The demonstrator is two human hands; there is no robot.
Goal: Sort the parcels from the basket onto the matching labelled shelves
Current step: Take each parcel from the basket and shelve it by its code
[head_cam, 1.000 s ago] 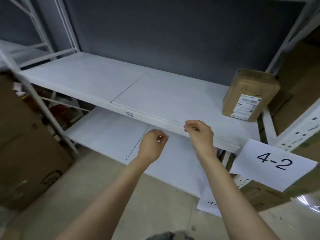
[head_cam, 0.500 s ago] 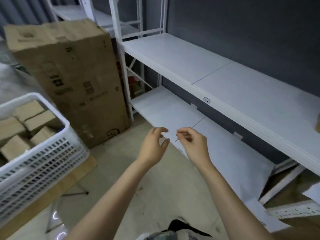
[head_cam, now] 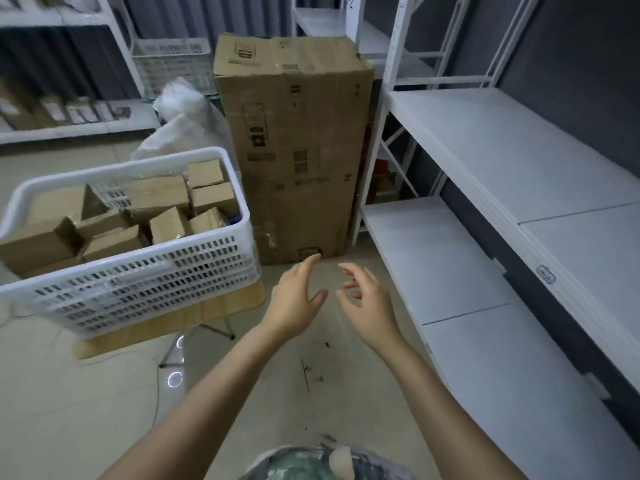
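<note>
A white slatted plastic basket stands at the left on a low wooden stand, filled with several brown cardboard parcels. White metal shelves run along the right, with a lower shelf board under the upper one; both boards lie bare in this view. My left hand and my right hand hover side by side over the floor, just right of the basket, fingers spread and relaxed. Neither hand holds anything.
A tall brown carton stands on the floor between the basket and the shelf frame. Behind it lie crumpled clear plastic bags and another white basket. More shelving with parcels runs along the far left.
My view has swung left from the shelf with the 4-2 label and its parcel to the basket. Both hands, loosely curled before, have spread their fingers and hold nothing.
</note>
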